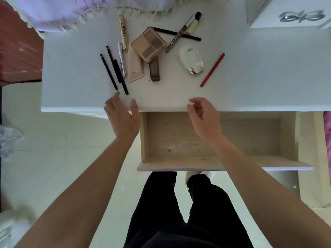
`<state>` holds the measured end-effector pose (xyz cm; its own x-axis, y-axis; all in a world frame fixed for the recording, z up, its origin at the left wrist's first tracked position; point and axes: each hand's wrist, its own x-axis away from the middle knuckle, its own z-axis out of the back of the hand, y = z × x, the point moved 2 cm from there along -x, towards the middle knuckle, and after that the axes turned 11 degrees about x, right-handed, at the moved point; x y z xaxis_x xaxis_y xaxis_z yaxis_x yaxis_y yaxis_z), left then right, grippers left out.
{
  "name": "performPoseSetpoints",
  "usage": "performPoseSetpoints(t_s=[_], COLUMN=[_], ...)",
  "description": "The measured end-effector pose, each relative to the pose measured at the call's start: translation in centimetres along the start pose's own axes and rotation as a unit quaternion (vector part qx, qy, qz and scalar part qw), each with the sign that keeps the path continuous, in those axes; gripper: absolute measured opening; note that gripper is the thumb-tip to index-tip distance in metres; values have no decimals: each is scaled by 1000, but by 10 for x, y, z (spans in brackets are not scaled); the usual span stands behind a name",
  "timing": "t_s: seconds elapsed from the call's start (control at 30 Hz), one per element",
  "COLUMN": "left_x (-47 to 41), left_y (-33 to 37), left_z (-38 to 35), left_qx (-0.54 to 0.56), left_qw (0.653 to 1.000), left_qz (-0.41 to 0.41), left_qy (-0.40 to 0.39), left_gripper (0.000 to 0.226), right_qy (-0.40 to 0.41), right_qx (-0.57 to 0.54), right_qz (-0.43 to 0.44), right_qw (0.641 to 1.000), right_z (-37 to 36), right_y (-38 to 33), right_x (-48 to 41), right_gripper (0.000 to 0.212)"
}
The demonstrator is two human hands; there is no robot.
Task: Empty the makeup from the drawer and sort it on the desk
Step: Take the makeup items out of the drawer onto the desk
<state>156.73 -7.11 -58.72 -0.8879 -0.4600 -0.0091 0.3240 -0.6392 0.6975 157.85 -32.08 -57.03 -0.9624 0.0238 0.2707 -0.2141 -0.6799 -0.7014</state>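
- We see black pencils [109, 72] lying side by side on the white desk [71, 90], at the left of the makeup.
- Our left hand [121, 117] reaches over the desk's front edge just below them — fingers straight, holding nothing.
- A brown eyeshadow palette [148, 44] overlaps a beige tube [134, 68].
- A white compact [190, 58] sits to its right.
- Our right hand [204, 119] hovers above the open drawer [286, 140] — fingers loosely curled, gripping nothing.
- A red pencil [212, 70] lies slanted, apart from the rest.
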Motion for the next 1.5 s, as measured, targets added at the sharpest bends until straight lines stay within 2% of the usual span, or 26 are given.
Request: performPoseSetpoints(t_s=[0.1,0.17,0.23,0.27,0.33,0.4,0.5,0.6,0.73,0.87,0.97,1.03,1.13,1.2,1.27,1.3,1.4,1.5], left_x=[71,118,157,176,197,208,202,197,191,179,162,154,141,137,142,146,153,149], left_y=[3,5,7,10,10,9,9,16,24,26,27,28,32,32,29,26,26,32], left_z=[-17,-30,-41,-48,-57,-66,-76,-77,-67,-60,-60,-58,-56,-57,-62,-64,-66,-61], left_qx=[-52,-55,-91,-125,-188,-234,-276,-307,-299,-309,-299,-301,-299,-298,-275,-260,-228,-220], left_qw=[995,974,917,886,838,822,839,827,828,832,846,843,846,833,803,796,811,815], left_qz=[-62,-59,-52,-70,-107,-127,-143,-201,-242,-259,-274,-306,-333,-348,-374,-368,-323,-317], left_qy=[-67,-213,-384,-442,-500,-503,-447,-427,-407,-381,-347,-324,-291,-309,-374,-405,-432,-432], left_gripper=[57,68,78,81,83,74,39,24,14,21,23,25,47,51,38,39,52,48], right_qy=[-62,-156,-232,-255,-277,-282,-239,-171,-163,-131,-63,-8,67,75,58,48,38,52], right_qx=[77,157,206,232,326,418,514,518,505,502,471,460,439,447,457,461,456,439], right_qz=[-11,-30,-45,-44,14,85,119,103,137,162,190,220,227,219,225,229,218,224], right_qw=[995,975,950,937,904,860,815,832,836,839,859,860,867,864,858,856,862,868], right_z=[6,11,21,30,38,45,58,76,85,88,85,84,89,90,87,85,86,92], right_y=[51,87,120,136,156,172,194,213,212,206,198,195,197,201,204,205,203,198], right_x=[38,66,91,103,115,120,116,111,113,110,103,101,102,104,105,106,107,105], right_gripper=[24,38,51,60,78,71,41,26,14,16,21,27,40,34,18,14,19,16])
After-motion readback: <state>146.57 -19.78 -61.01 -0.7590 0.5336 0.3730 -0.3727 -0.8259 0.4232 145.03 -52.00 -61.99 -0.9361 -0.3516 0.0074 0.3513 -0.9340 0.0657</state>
